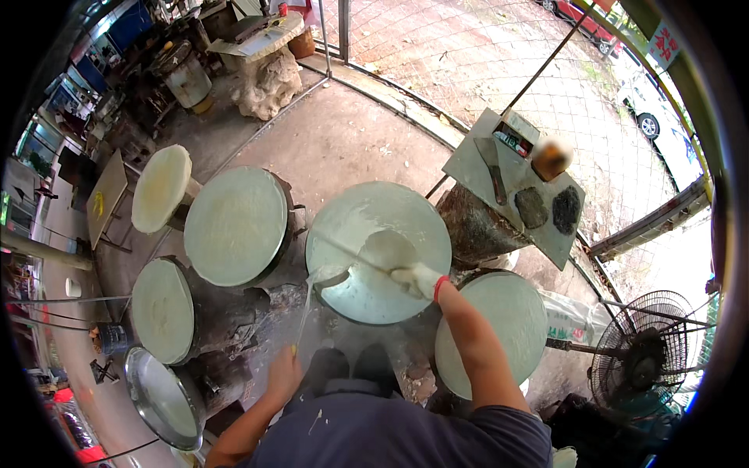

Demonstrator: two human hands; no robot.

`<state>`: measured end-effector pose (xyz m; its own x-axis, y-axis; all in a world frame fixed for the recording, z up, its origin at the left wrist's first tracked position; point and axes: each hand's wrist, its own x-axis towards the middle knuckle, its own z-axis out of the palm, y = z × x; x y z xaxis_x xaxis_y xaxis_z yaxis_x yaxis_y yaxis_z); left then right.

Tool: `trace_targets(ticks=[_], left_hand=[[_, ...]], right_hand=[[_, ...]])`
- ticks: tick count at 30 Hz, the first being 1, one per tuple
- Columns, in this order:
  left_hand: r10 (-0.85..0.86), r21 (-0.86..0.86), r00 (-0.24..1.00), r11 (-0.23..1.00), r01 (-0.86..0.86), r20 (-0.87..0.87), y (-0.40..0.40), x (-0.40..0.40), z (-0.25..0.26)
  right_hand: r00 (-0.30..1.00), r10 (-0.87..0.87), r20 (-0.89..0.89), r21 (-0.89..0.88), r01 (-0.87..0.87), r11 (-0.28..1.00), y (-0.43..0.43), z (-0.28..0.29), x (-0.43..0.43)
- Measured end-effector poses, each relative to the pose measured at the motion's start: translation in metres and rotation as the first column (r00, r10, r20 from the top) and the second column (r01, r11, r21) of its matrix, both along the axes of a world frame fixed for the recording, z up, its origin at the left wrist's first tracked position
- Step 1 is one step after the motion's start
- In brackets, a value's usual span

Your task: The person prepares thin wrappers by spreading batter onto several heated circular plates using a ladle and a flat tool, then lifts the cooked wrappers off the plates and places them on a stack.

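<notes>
My right hand, white with a glove or batter, is over the near right part of a round griddle with a red band at the wrist. It grips a blurred thin stick that slants left across the griddle. Pale batter coats the far part, with a greyer round patch near the middle. Bare metal shows towards me. My left hand, low and left of the griddle, is closed on the handle of a ladle. The ladle's pale bowl end is at the griddle's left rim.
More batter-coated round griddles stand left, lower left and right. A metal basin sits lower left. A board holds a scraper, a box and dark pads. A fan is at right.
</notes>
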<state>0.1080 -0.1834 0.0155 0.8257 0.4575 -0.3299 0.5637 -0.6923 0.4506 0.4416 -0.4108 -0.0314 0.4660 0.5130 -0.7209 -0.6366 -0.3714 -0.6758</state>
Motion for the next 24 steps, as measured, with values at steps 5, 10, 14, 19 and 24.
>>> trace_targets(ticks=[5, 10, 14, 19, 24], left_hand=[[-0.062, 0.039, 0.997, 0.997, 0.06, 0.054, -0.019, -0.036, -0.005], [-0.104, 0.075, 0.988, 0.993, 0.095, 0.118, -0.027, -0.041, -0.019], [-0.196, 0.105, 0.97, 0.978, 0.182, 0.144, -0.023, -0.05, -0.01], [-0.265, 0.104, 0.894, 0.964, 0.244, 0.361, -0.001, -0.05, -0.002], [-0.156, -0.074, 0.879, 0.975, 0.211, 0.451, 0.038, -0.052, 0.021]], right_hand=[[0.996, 0.054, -0.068, 0.009, -0.053, 0.999, -0.041, -0.006, -0.003], [0.98, -0.046, 0.196, 0.005, 0.046, 0.999, -0.029, -0.007, -0.017], [0.965, 0.264, -0.002, 0.032, -0.263, 0.964, -0.041, -0.011, -0.038], [0.968, -0.238, 0.081, 0.039, 0.236, 0.971, -0.045, -0.019, -0.087], [0.941, -0.321, -0.104, 0.08, 0.33, 0.941, -0.041, -0.009, -0.172]])
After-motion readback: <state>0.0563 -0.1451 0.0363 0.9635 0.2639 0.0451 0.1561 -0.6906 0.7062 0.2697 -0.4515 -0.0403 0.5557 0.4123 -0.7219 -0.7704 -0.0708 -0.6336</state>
